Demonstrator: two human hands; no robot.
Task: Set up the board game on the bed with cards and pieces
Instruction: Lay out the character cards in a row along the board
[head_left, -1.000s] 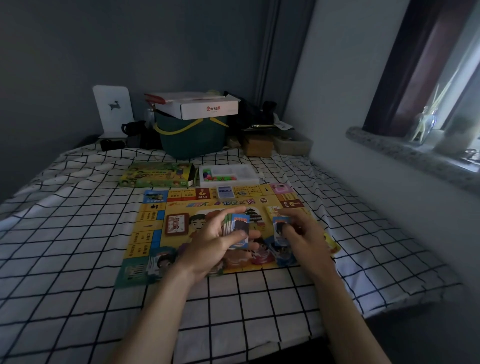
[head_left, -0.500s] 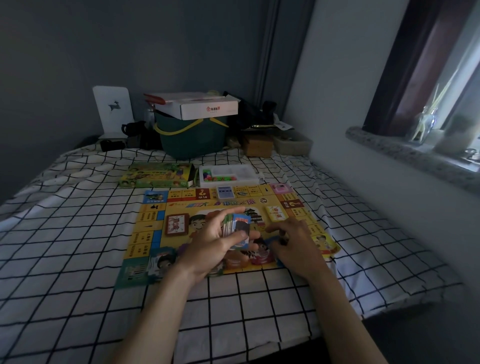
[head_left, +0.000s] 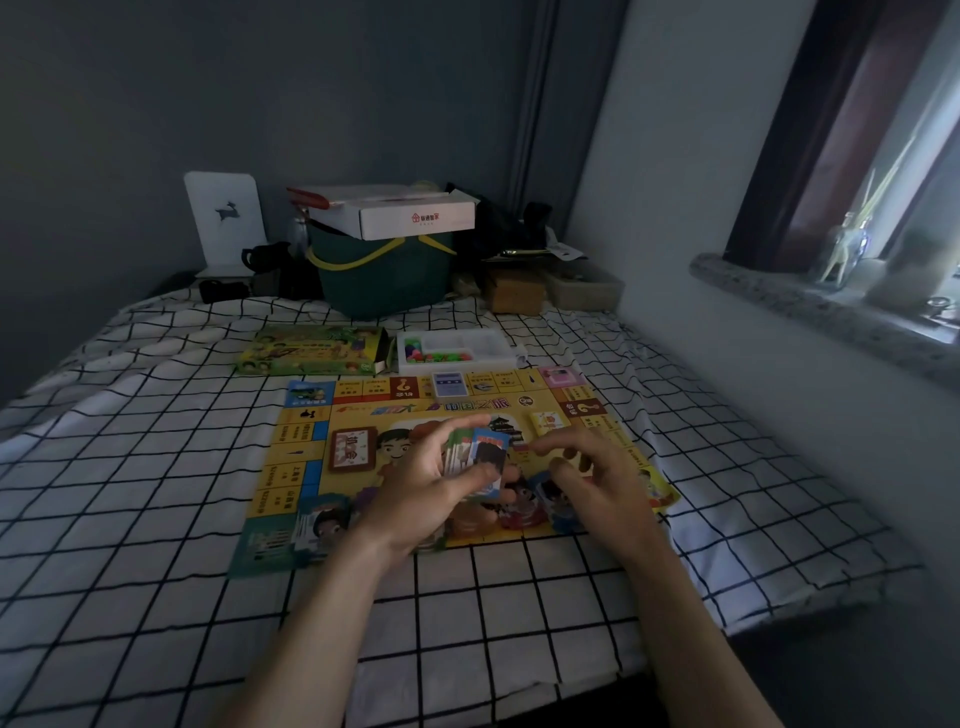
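Yellow board: game board (head_left: 311, 462) is lying flat on the checked bedsheet (head_left: 130, 493)
Left hand: left hand (head_left: 431, 493) is gripping a card stack (head_left: 480, 457) above the board
Right hand: right hand (head_left: 597, 478) is hovering beside it, fingers loosely curled, holding nothing visible
Technique: dealing goes best peeling one top card at a time
Room: dim, grey walls, piece tray (head_left: 457, 351) sitting just beyond the board

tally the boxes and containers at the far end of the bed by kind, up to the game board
Green game box: 1
White tray of pieces: 1
Green basket: 1
White carton on the basket: 1
Brown box: 1
Clear tub: 1
Total: 6
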